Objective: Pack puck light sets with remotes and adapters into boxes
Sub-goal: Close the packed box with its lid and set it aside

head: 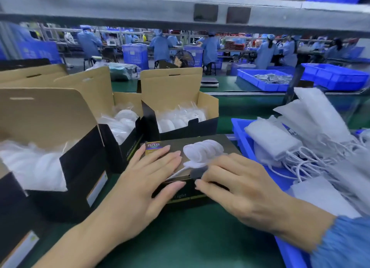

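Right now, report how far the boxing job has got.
Done: one black box is closed, and both hands rest on it, the left hand flat on the lid, the right hand at its front edge. In hand: securing that lid. Left: three open boxes hold bagged white puck lights with lids up; white pouches fill the blue bin.

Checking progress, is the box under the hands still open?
No, the box under both hands is shut, its printed lid flat.
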A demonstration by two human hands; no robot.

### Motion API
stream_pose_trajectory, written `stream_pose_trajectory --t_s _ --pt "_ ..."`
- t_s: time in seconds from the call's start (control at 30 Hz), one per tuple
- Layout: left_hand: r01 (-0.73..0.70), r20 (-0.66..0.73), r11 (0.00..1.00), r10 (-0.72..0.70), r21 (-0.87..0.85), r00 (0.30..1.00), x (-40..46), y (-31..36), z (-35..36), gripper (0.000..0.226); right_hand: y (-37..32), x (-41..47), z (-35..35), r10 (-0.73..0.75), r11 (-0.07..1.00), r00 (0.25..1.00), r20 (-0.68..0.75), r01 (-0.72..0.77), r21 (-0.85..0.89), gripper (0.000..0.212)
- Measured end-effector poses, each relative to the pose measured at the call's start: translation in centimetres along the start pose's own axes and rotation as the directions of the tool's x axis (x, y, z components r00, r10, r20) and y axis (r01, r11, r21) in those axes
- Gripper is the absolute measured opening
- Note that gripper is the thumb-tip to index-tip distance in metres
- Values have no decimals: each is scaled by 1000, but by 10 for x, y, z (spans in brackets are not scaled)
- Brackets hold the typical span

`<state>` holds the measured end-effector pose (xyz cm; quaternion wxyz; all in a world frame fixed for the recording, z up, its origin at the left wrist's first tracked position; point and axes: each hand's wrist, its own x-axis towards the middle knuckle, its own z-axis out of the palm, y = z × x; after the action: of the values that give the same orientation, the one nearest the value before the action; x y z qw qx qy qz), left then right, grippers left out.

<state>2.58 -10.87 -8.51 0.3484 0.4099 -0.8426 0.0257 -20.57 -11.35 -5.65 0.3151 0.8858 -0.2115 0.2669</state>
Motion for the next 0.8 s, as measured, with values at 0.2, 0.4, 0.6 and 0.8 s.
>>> stream_pose_trajectory --t_s 0.2,0.4,0.6,0.8 --pt "21 -17 1000 -21 -2 1000 1 2 0 48 8 -1 3 105 984 994 -43 -98 146 6" --pt "42 -12 999 -42 -6 999 1 2 1 48 6 -1 8 175 964 984 44 -181 197 18" --pt "48 -15 999 -48 -3 999 2 3 1 47 6 -1 7 141 970 990 3 -139 199 11" --pt "49 -12 999 -49 -3 999 1 3 1 47 2 1 7 92 983 993 -71 -80 164 21"
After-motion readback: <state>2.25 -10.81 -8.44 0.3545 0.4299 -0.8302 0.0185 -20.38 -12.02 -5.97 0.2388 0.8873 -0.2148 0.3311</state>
